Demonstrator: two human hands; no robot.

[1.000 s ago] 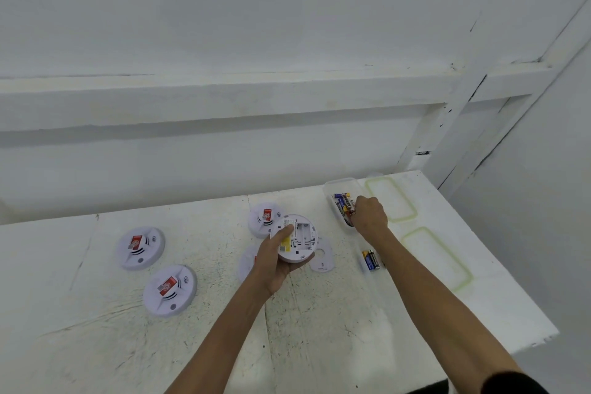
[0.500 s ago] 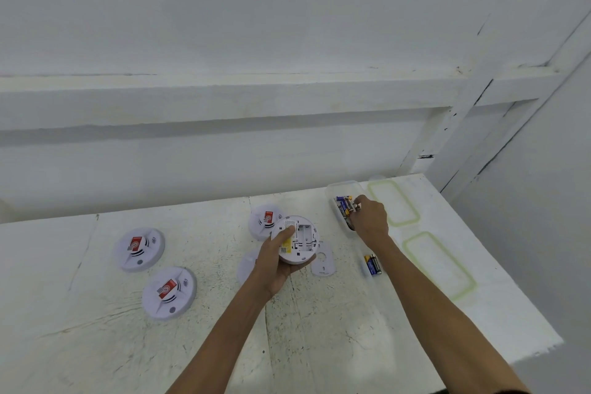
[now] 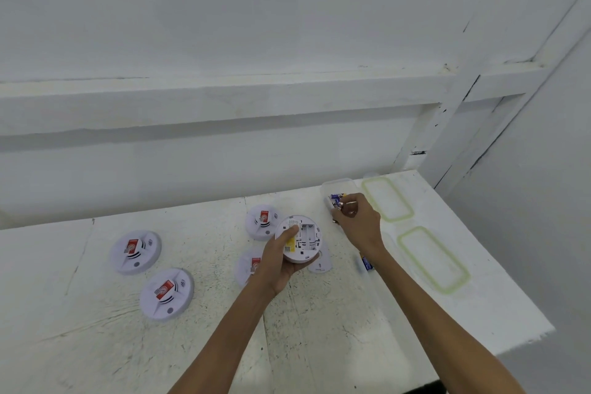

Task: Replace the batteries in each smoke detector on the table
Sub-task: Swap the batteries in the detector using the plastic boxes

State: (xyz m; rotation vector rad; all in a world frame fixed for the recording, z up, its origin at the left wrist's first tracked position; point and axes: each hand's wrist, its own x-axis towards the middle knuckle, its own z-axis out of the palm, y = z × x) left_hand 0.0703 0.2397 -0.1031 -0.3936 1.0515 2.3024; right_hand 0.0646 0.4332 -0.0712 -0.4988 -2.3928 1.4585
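Left hand [image 3: 280, 265] grips the round white plastic smoke detector [image 3: 307, 241], back upward, over the white surface [image 3: 319, 345]. Right hand [image 3: 359, 221], fingers curled, reaches blue batteries [image 3: 335, 198] in the clear plastic box [image 3: 334, 184]; grip unclear.

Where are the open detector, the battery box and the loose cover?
open detector [image 3: 307, 246]: head view, on its back, below the empty battery bay.
battery box [image 3: 337, 184]: head view, on its clear far rim.
loose cover [image 3: 323, 264]: head view, on the part showing beside the detector.

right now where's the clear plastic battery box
Head view: clear plastic box at the back right of the white table, left of a green-rimmed lid, by the right hand.
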